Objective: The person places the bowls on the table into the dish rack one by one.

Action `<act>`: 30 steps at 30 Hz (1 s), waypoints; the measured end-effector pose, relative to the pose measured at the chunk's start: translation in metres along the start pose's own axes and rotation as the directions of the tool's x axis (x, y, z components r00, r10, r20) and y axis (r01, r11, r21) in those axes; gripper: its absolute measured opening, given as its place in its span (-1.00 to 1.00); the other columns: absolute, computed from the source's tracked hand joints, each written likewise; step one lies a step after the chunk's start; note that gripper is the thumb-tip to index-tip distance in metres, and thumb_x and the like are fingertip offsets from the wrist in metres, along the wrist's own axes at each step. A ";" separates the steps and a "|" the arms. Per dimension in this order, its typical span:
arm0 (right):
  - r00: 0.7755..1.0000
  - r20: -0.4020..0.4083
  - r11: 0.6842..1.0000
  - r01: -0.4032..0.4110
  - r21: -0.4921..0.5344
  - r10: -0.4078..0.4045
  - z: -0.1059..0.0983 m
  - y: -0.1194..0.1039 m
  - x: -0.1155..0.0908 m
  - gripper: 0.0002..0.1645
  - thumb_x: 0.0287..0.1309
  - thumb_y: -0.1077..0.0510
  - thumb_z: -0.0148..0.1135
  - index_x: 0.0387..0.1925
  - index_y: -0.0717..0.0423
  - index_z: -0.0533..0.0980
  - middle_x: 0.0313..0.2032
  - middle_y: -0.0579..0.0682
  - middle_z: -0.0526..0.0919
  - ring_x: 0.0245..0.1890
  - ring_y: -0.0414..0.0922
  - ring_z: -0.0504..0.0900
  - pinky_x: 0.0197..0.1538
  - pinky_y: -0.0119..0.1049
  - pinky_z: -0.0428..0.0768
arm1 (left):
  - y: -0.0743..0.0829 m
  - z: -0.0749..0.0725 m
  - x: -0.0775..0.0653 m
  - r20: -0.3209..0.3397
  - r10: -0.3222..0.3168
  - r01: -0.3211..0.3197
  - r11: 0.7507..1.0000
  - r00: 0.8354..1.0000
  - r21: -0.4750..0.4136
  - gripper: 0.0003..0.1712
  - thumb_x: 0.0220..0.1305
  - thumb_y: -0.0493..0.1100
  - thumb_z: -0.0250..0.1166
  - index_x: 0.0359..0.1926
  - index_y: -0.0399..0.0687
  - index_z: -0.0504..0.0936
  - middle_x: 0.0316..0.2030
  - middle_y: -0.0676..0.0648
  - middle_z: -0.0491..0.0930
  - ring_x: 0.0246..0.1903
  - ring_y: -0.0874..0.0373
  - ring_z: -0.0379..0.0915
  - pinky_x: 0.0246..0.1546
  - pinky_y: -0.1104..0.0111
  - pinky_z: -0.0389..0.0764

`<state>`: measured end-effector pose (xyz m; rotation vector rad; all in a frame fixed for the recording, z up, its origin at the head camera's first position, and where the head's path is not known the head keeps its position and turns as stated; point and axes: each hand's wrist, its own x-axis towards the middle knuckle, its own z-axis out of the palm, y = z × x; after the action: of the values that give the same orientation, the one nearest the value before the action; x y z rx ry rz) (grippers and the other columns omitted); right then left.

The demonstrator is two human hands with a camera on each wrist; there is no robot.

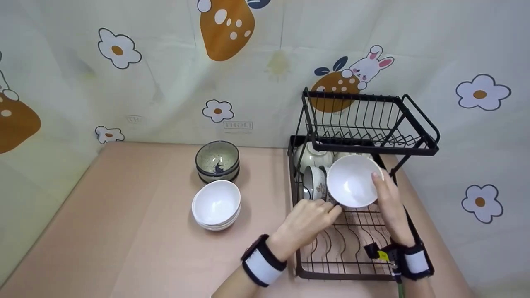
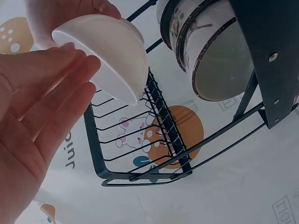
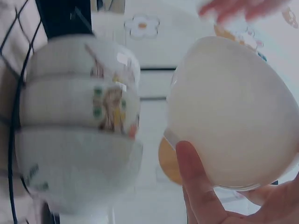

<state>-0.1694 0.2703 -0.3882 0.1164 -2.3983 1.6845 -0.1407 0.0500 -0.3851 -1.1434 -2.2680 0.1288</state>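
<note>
My right hand [image 1: 391,203] grips a plain white bowl [image 1: 352,181] by its right side, thumb at the rim, over the black dish rack [image 1: 345,275]. The bowl is tilted, its inside facing the head camera. Just left of it is my left hand [image 1: 310,219]; in the left wrist view its fingers [image 2: 70,100] are extended and overlap the bowl's rim. The right wrist view shows fingers [image 3: 191,163] against the bowl's outer wall. Bowls with a printed pattern [image 3: 84,105] stand on edge in a row beside it, partly hidden in the head view.
Left of the rack, a stack of white bowls [image 1: 216,205] sits on the pink table [image 1: 165,248], with speckled grey-green bowls [image 1: 217,159] stacked behind. The rack's upper tier [image 1: 372,120] overhangs the back. Behind hangs a printed curtain [image 1: 157,82].
</note>
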 end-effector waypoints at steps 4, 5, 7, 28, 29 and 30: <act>0.993 -0.118 0.995 0.010 -0.095 -0.022 -0.011 0.004 0.003 -0.36 0.46 -0.07 -0.21 0.38 0.24 0.16 0.21 0.38 0.34 0.09 0.25 0.44 0.03 0.12 0.52 | -0.001 -0.002 -0.002 0.131 -0.059 0.053 0.998 0.990 0.045 -0.72 -0.07 -0.30 0.42 -0.31 0.11 0.62 -0.61 0.19 0.48 -0.70 0.37 0.19 -0.73 0.60 0.10; 0.988 -0.152 0.992 0.012 -0.128 -0.031 -0.013 0.006 0.004 -0.37 0.46 -0.07 -0.20 0.37 0.24 0.18 0.23 0.39 0.33 0.11 0.29 0.42 0.06 0.20 0.47 | -0.001 -0.002 -0.002 0.153 -0.074 0.067 0.996 0.985 0.055 -0.72 -0.09 -0.31 0.42 -0.33 0.12 0.63 -0.65 0.19 0.44 -0.72 0.36 0.14 -0.73 0.59 0.07; 0.974 -0.222 0.984 0.009 -0.181 -0.050 -0.017 0.008 0.006 -0.37 0.44 -0.08 -0.15 0.34 0.25 0.22 0.23 0.40 0.33 0.13 0.34 0.40 0.08 0.29 0.40 | -0.001 -0.002 -0.002 0.185 -0.103 0.089 0.993 0.977 0.082 -0.74 -0.13 -0.31 0.41 -0.39 0.14 0.64 -0.71 0.19 0.35 -0.74 0.34 0.04 -0.74 0.56 0.02; 0.962 -0.272 0.834 -0.128 -0.536 -0.027 -0.015 0.044 0.021 -0.23 0.30 -0.23 0.03 0.39 0.05 0.16 -0.05 0.42 0.26 -0.18 0.28 0.39 -0.22 0.20 0.51 | 0.004 0.015 -0.009 0.441 -0.378 0.426 0.905 0.814 -0.010 -0.84 -0.10 -0.33 0.38 -0.64 -0.03 0.59 -0.68 0.07 0.45 -0.72 0.27 0.29 -0.77 0.52 0.30; 0.966 -0.258 0.831 -0.118 -0.544 -0.032 -0.014 0.044 0.022 -0.24 0.31 -0.23 0.03 0.38 0.06 0.16 -0.06 0.43 0.26 -0.18 0.29 0.39 -0.22 0.21 0.51 | 0.005 0.015 -0.009 0.455 -0.388 0.440 0.898 0.801 -0.008 -0.84 -0.09 -0.32 0.38 -0.63 -0.03 0.59 -0.68 0.07 0.46 -0.72 0.28 0.29 -0.77 0.52 0.30; 0.969 -0.244 0.826 -0.108 -0.553 -0.037 -0.013 0.045 0.022 -0.24 0.31 -0.23 0.03 0.38 0.07 0.17 -0.06 0.43 0.26 -0.18 0.29 0.39 -0.22 0.21 0.50 | 0.005 0.015 -0.009 0.468 -0.398 0.454 0.891 0.789 -0.007 -0.86 -0.09 -0.31 0.40 -0.61 -0.03 0.60 -0.67 0.07 0.47 -0.72 0.27 0.31 -0.77 0.51 0.32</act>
<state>-0.1971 0.2993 -0.4209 -0.2204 -2.5908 0.8627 -0.1414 0.0486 -0.4033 -0.6628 -2.9377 0.0869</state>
